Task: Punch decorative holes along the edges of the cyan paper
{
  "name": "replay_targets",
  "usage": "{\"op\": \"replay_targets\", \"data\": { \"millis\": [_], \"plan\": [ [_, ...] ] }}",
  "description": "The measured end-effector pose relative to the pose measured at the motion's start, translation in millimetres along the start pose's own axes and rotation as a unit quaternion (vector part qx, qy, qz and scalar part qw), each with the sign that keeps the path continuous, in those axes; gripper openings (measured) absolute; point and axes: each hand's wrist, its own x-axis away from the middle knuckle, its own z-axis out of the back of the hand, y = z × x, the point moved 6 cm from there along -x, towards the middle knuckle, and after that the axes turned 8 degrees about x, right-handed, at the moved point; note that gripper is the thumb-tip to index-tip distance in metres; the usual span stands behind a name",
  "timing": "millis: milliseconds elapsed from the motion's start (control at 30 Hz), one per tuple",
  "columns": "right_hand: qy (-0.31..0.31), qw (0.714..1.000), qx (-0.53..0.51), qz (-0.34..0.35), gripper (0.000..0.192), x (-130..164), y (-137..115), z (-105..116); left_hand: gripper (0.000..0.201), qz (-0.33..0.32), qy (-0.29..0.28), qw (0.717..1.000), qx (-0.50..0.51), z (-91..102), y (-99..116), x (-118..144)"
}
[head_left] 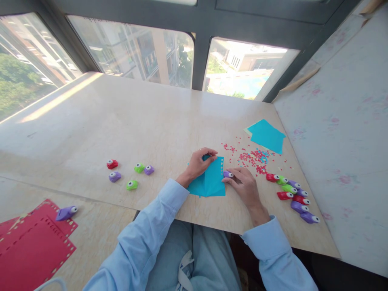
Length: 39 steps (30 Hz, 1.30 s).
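A sheet of blue paper [214,184] with a crease lies on the table in front of me, with a row of small punched holes down its right edge. My left hand [198,163] is curled over its upper part, thumb and fingers pinching the paper near the top edge. At the right edge, my right hand [245,188] grips a small purple craft punch [228,174] between thumb and fingers. The punch sits against the paper just below the holes; whether it is pressed down I cannot see.
Red and blue paper bits [257,157] are scattered beyond my right hand, near stacked blue sheets [266,135]. Several coloured punches [285,195] cluster at the right; others, including a green punch [132,185], stand left. Punched red sheets [33,246] and a purple punch [66,213] lie far left.
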Motion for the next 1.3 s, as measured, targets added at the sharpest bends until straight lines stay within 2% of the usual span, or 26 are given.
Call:
{"op": "replay_targets", "data": {
  "millis": [333, 633, 867, 1033, 1300],
  "plan": [
    [-0.024, 0.999, -0.006, 0.025, 0.04, 0, 2, -4, 0.009, 0.004, 0.004, 1.0, -0.03, -1.4, -8, -3],
    [-0.037, 0.999, -0.004, 0.015, 0.035, 0, 3, -6, 0.01, 0.017, -0.005, 0.999, -0.046, -3.7, -11, -3],
    [-0.028, 1.0, -0.008, 0.006, 0.028, -1, 4, -7, 0.01, 0.023, 0.001, 1.0, -0.016, -1.6, -10, -4],
    [-0.018, 0.999, -0.035, -0.001, 0.027, -1, 6, -6, 0.01, 0.032, 0.003, 0.999, -0.008, 0.0, -11, -5],
    [-0.039, 0.998, -0.05, -0.018, 0.03, -1, 8, -6, 0.009, 0.031, -0.002, 0.999, -0.017, -1.6, -14, -5]
  ]
}}
